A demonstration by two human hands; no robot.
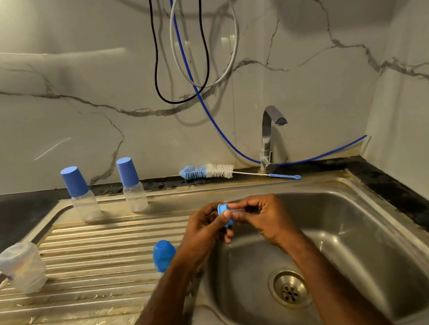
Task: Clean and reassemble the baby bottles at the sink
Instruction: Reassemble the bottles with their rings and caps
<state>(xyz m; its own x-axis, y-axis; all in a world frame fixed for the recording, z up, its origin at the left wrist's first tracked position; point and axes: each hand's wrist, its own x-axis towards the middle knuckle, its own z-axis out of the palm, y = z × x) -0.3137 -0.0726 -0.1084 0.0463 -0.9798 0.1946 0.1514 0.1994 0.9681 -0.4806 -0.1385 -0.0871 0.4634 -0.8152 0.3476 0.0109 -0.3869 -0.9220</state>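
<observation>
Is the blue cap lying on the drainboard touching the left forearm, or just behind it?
Cannot tell. In the head view the blue cap lies on the drainboard with its right edge cut off by the left wrist; no gap or contact shows.

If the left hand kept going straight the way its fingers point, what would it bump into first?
Probably the right hand: the left hand points right, and only the blue ring both pinch lies between them.

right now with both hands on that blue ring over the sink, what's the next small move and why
Probably seat the clear silicone teat fully into the blue plastic collar ring. The left hand grips the ring and the right hand pinches the teat against it. An open clear plastic bottle and loose blue cap wait on the steel drainboard.
</observation>
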